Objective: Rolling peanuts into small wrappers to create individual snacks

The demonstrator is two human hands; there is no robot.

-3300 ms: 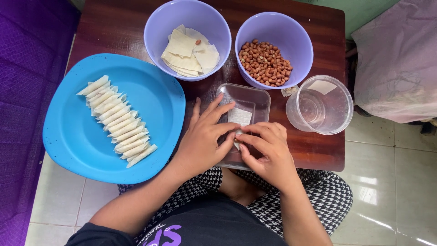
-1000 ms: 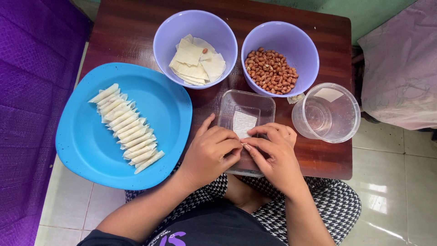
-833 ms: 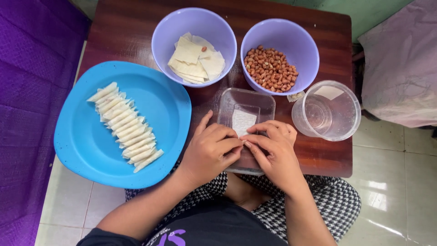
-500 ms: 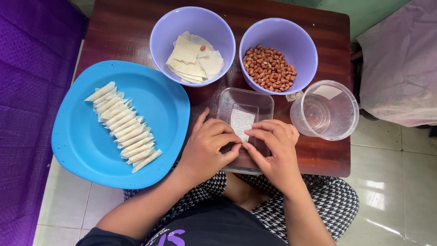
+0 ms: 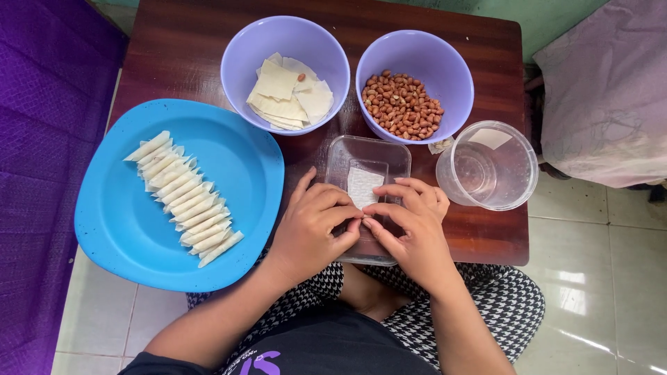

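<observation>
A: The fingers [image 5: 351, 223] of both hands meet over the clear tray [image 5: 368, 163], tips pressed together on a small pale wrapper [image 5: 364, 186]. The left hand [image 5: 313, 226] curls in from one side, thumb and forefinger closed at the seam. The right hand [image 5: 410, 226] mirrors it, its fingertips pinching the near edge of the same piece.

B: So where's the wrapper, exactly?

A: Flat in the tray, its far half showing and the near half under the fingertips. I can't tell whether a nut is already tucked inside.

B: What makes a good roll here, would you say?

A: Judging by the finished rolls [image 5: 184, 198] lined up on the blue plate [image 5: 240, 146], they want to be slim and even. I'd keep both thumbs level, roll from the near edge in one tight turn, and press the seam firmly so it doesn't spring open. Working over the tray keeps the piece from sliding on the table [image 5: 174, 55].

B: Supplies close by?

A: Yes. A bowl of flat wrappers [image 5: 285, 90] sits just beyond the tray, a bowl of peanuts [image 5: 403, 104] beside it, and a clear cup [image 5: 486, 167] stands to the right, near the right hand.
</observation>
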